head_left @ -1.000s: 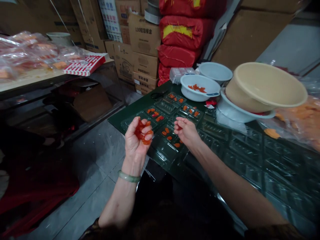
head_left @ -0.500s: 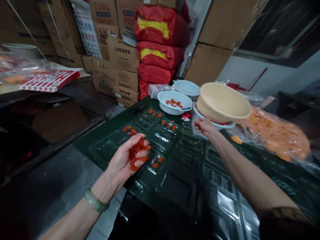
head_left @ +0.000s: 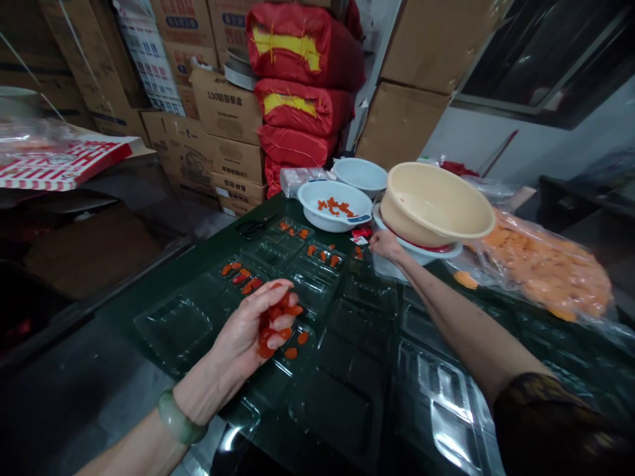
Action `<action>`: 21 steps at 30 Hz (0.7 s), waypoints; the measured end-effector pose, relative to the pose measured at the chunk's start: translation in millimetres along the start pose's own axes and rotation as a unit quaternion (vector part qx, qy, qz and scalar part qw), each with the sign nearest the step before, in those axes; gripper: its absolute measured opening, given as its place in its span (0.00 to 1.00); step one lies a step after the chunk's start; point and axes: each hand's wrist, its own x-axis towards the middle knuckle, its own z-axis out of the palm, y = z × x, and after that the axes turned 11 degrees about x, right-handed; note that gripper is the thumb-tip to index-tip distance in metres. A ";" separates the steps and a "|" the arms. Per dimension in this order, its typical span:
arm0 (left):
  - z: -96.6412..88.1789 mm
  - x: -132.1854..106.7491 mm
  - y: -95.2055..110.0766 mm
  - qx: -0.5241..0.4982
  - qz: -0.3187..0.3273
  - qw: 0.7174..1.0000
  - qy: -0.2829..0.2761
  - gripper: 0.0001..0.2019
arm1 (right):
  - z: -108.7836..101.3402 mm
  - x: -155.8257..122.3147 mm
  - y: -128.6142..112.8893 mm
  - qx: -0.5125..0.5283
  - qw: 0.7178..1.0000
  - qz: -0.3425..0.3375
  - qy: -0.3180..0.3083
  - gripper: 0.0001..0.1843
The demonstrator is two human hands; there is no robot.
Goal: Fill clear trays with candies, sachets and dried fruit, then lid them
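My left hand (head_left: 248,330) is curled shut around a clump of glossy orange-red pieces (head_left: 272,327) and hangs just above a clear plastic blister tray (head_left: 307,291). A few loose pieces lie in that tray's compartments, close beneath my fingers. My right hand (head_left: 384,244) reaches to the far side of the trays, beside a small red packet (head_left: 362,233) and the rim of a white basin (head_left: 421,250). Its fingertips are partly hidden. A white bowl (head_left: 332,215) holds more orange-red pieces.
A beige basin (head_left: 434,205) sits tilted in the white basin. A plastic bag of orange pieces (head_left: 540,268) lies to the right. Dark scissors (head_left: 254,227) and a second white bowl (head_left: 360,177) stand at the far edge, before stacked cartons (head_left: 228,125) and red sacks (head_left: 302,86).
My right hand has moved from above the trays to the far edge near the white basin. My left hand still grips the pieces. The view has swung left.
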 end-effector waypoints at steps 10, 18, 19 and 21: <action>29.0 13.9 -0.7 -0.034 -0.023 0.999 -0.026 0.06 | 3.3 -26.8 -6.7 -0.038 0.991 -0.015 0.130 0.17; 47.4 18.2 -3.9 -0.052 -0.006 0.998 -0.031 0.05 | 11.8 -37.1 -1.1 -0.074 0.984 -0.062 0.149 0.17; 46.2 18.6 -4.4 -0.055 -0.005 0.998 -0.032 0.05 | 10.6 -39.7 2.0 -0.082 0.983 -0.067 0.149 0.17; 43.7 19.4 -4.7 -0.059 -0.007 0.998 -0.030 0.05 | 7.8 -45.1 8.9 -0.097 0.982 -0.081 0.142 0.20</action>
